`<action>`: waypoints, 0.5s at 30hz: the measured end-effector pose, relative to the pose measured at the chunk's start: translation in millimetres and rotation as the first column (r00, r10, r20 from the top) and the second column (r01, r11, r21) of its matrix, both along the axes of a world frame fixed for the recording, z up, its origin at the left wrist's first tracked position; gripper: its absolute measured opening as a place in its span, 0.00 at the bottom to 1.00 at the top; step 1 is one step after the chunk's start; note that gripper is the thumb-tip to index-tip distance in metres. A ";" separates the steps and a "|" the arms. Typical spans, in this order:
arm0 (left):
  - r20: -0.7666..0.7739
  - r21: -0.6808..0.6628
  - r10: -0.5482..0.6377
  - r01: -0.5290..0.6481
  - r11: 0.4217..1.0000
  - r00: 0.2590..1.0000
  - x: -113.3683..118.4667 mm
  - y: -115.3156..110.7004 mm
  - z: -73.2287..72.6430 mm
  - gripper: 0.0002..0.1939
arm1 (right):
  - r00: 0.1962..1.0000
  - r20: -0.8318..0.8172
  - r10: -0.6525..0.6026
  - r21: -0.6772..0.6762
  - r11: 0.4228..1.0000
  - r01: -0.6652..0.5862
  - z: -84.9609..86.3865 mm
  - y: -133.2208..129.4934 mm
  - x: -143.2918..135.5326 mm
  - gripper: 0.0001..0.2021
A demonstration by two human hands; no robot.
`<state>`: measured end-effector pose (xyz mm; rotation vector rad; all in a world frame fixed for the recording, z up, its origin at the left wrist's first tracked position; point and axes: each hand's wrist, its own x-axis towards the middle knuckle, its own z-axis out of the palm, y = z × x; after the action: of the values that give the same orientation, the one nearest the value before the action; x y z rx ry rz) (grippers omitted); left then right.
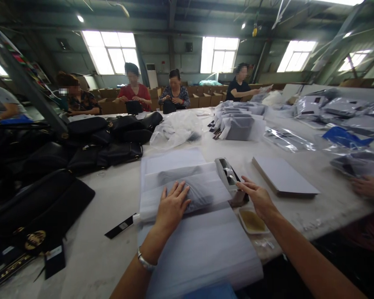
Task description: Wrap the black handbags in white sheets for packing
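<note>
Flat and spread, my left hand (173, 205) presses on a dark item (202, 187) wrapped in thin white tissue paper (152, 187). The dark shape shows through the paper, and a black tag (120, 226) sticks out at its left. More white sheets (199, 249) lie beneath and in front. My right hand (260, 199) is at the near end of a grey tape dispenser (227, 172), fingers stretched out and apart. Its fingertips are at the dispenser's edge; whether any tape is on them is too small to make out.
Black handbags (77, 158) are heaped at left. A yellowish dish (252, 220) and a stack of white boards (283, 176) lie at right. Wrapped bags (237, 124) stand farther back. Several co-workers sit across the table; another person's hand (369, 187) is at far right.
</note>
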<state>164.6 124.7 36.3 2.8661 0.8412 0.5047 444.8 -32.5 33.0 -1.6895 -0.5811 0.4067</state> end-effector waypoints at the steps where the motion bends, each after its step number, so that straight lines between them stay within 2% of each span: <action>1: -0.006 0.003 0.005 -0.005 1.000 1.000 -0.1 -0.5 0.2 0.22 | 0.999 0.016 -0.032 0.037 0.999 0.032 2.9 -2.1 -4.3 0.16; 4: -0.016 0.017 0.014 -0.014 1.000 1.000 0.1 -1.4 0.9 0.22 | 0.992 0.063 -0.109 0.130 0.986 0.100 13.3 -14.5 -21.0 0.15; 7: -0.023 0.030 0.008 -0.007 1.000 1.000 -0.1 -1.1 0.3 0.23 | 0.995 -0.001 -0.096 0.135 0.986 0.095 17.7 -32.3 -38.4 0.15; 12: -0.019 0.048 -0.002 0.003 0.999 1.000 -0.8 0.1 -1.8 0.23 | 0.951 -0.307 -0.034 0.065 0.996 0.056 2.8 -54.0 -46.7 0.22; 15: -0.010 0.057 -0.003 0.003 0.998 1.000 -0.8 0.1 -2.1 0.23 | 0.934 -0.356 -0.019 0.008 1.000 0.023 -7.1 -55.6 -36.1 0.22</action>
<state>163.8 124.8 34.2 2.9237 0.8374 0.5230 408.7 -88.2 25.9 -1.5596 -0.2964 0.6757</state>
